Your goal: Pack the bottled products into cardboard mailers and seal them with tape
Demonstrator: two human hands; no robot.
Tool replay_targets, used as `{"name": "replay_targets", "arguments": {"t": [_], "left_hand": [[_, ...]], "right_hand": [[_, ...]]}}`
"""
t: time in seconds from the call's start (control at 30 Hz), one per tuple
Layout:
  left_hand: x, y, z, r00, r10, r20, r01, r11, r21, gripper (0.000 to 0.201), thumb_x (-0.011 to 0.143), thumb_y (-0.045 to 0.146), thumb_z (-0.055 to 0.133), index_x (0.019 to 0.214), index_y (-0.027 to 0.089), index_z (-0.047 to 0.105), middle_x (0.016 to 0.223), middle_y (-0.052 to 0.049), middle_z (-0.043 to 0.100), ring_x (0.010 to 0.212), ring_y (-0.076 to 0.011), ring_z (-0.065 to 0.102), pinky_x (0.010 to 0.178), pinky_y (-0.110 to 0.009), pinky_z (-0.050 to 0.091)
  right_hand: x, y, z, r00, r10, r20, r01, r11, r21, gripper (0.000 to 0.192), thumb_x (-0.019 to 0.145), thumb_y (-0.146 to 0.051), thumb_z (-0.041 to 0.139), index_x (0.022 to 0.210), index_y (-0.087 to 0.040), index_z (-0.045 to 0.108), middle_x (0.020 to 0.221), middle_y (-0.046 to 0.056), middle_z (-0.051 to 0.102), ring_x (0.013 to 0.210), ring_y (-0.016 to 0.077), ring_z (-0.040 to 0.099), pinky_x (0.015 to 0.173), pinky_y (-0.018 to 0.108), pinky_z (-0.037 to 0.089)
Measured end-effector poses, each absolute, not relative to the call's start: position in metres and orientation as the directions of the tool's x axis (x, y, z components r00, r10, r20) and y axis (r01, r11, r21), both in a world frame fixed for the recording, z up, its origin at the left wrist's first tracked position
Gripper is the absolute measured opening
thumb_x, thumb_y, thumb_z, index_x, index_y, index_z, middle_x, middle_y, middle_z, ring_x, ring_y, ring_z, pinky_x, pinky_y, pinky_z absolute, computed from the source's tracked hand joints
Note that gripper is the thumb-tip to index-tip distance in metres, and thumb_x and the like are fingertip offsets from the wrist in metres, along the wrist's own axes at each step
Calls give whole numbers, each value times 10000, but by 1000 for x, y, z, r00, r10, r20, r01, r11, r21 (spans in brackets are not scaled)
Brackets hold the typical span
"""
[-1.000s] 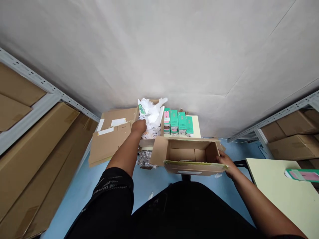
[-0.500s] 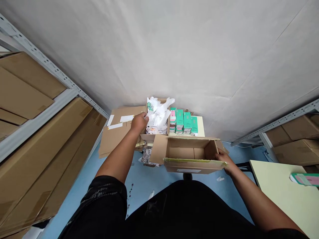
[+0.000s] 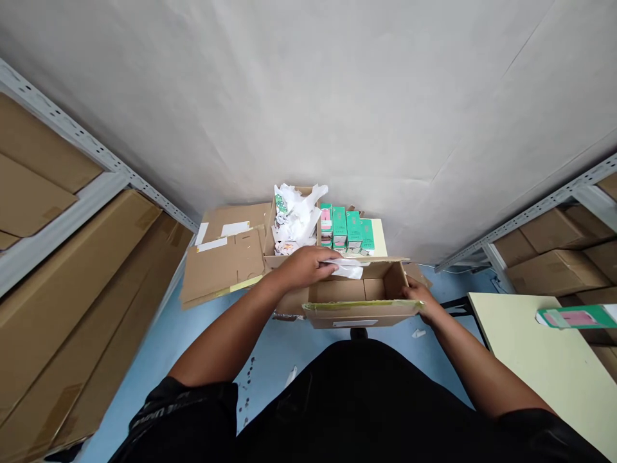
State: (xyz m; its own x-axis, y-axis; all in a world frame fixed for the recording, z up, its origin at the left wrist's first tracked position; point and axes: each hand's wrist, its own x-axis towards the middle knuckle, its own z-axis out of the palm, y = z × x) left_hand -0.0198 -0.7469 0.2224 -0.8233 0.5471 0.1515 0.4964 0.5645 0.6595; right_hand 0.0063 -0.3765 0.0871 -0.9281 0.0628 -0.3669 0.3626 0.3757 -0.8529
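Note:
My left hand [image 3: 308,265] grips a piece of white paper [image 3: 349,267] over the left part of an open cardboard box [image 3: 362,312]. My right hand [image 3: 417,297] is closed on that box's right wall, near the corner, and the box tilts toward me. Bare brown cardboard shows in the visible part of its inside. Just behind my left hand stands another cardboard box [image 3: 273,247], heaped with white crumpled paper [image 3: 299,218]. Beside it, several green cartons [image 3: 353,228] stand in a row on a pale table top [image 3: 378,235].
Flattened cardboard sheets [image 3: 222,257] lie at the left. Shelves of large cartons [image 3: 91,308] rise on the left, with more cartons [image 3: 559,270] on the right rack. A pale table [image 3: 544,347] at the right holds a green and pink carton [image 3: 576,317]. Scraps lie on the blue floor [image 3: 270,360].
My left hand has moved right and toward me from the paper-filled box, carrying white paper over the open box. My right hand keeps its hold; the view has shifted slightly.

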Motion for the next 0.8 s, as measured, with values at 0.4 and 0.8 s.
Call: {"name": "replay_targets", "arguments": {"t": [0.4,0.8], "left_hand": [[-10,-774,194,-876,458,148,421,580,698,333,931,403,632,1207,250,738,1220,-77,742,1147,-252,681,1057,-425,529],[26,-783,96,-957,62,-284,-230,437,870,772,899,489,669,1583,259,394,1443,-134,639,1274,-303,655,1028,-428,557]], "right_hand": [[23,-382,92,-925,82,-370,375,332,-865,598,588,-315,523,1128,-166,732,815,39,719,688,214,600,611,296,436],[59,-359,81,-918,218,-330,379,246,-892,547,647,-314,571,1161,-191,711,816,23,726,735,216,625,640,290,471]]}}
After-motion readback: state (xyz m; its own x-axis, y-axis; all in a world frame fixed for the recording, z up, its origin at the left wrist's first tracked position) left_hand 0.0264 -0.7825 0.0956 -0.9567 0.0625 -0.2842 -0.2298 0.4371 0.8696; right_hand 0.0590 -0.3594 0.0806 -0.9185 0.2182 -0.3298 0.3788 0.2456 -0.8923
